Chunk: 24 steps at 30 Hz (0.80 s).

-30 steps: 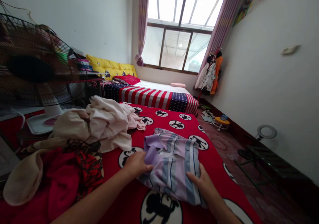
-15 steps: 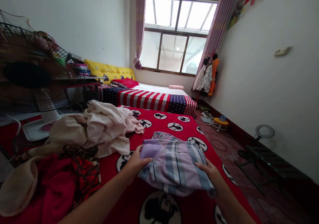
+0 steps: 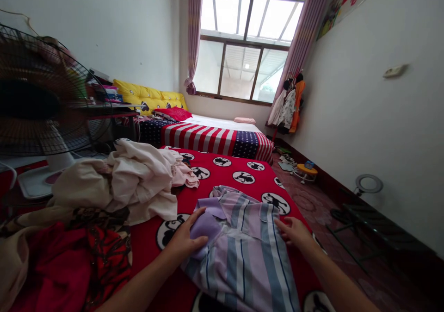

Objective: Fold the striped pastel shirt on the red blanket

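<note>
A striped shirt (image 3: 239, 247) in lilac, grey-blue and white, with a plain purple part (image 3: 204, 231) at its upper left, lies spread on the red bed cover (image 3: 225, 174). On that purple part rests my left hand (image 3: 185, 238), its thumb and fingers apart over the cloth. My right hand (image 3: 294, 233) is at the shirt's right edge, fingers spread, fingertips at or just beside the fabric. The shirt's lower end runs out of view at the bottom.
To the left lie a heap of cream cloth (image 3: 138, 177) and a crimson garment (image 3: 55, 265). A fan (image 3: 52, 99) stands behind them. Farther back is a bed with a flag-striped cover (image 3: 201, 136). At the right are a dark folding stool (image 3: 374, 228) and a yellow stool (image 3: 307, 169).
The shirt, bunched before, is now spread longer toward me. My left hand has slid slightly left and down; my right hand has loosened from the right side.
</note>
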Each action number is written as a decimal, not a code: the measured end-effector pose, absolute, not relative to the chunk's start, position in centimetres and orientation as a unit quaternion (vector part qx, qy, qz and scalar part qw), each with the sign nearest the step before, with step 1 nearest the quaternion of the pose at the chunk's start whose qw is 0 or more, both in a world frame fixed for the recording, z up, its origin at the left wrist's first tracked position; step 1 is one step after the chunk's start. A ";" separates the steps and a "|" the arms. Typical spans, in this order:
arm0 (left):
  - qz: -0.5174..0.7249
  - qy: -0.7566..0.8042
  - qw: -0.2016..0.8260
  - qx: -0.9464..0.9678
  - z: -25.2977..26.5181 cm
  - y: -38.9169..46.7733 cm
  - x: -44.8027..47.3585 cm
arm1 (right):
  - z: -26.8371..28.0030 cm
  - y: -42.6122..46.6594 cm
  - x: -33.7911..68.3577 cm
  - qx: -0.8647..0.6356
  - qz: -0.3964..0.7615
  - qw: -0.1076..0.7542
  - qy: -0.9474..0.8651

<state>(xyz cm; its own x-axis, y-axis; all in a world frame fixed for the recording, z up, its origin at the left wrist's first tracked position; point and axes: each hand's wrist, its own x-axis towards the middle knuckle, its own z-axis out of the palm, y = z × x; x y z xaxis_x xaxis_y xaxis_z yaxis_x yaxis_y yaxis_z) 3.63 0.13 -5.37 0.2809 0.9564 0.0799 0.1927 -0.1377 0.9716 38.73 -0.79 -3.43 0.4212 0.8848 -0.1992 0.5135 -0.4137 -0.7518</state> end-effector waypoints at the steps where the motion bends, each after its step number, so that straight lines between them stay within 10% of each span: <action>1: 0.396 0.448 0.479 0.644 -5.4 0.1 3.6 | -3.4 -0.4 38.2 -0.771 0.317 0.305 -0.460; 11: 0.388 0.439 0.489 0.647 -5.7 -0.2 3.3 | -4.7 -6.4 32.7 -0.727 0.205 0.298 -0.583; 24: 0.365 0.383 0.665 0.527 5.0 -2.5 4.5 | 4.8 -8.4 34.4 -0.654 0.419 0.483 -0.405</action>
